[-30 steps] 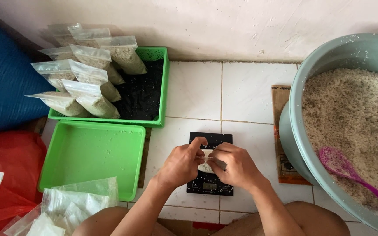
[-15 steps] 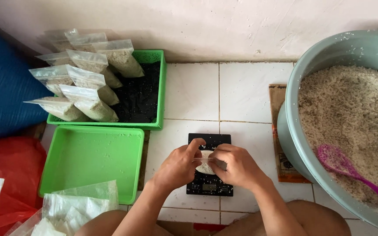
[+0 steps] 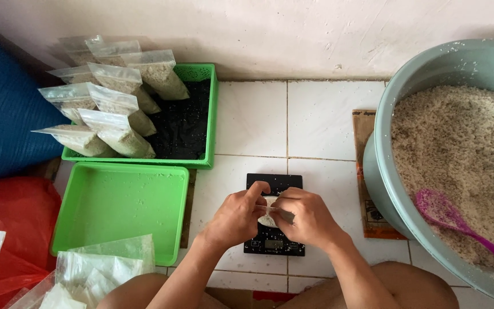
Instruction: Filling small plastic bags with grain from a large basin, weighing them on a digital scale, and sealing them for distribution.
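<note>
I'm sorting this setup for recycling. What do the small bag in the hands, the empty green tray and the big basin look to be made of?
Small bag: thin clear plastic film, glossy and crinkled. Green tray: likely moulded rigid plastic, smooth and uniformly coloured. Basin: probably plastic too, matte grey-green with a thick rim.

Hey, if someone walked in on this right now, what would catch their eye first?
Probably the big grey-green basin at the right, heaped with pale grain, with a pink scoop lying in it. Next, at bottom centre, the left hand and right hand pinching a small filled bag over a black scale. At upper left, a green tray holds a row of filled clear bags.
</note>
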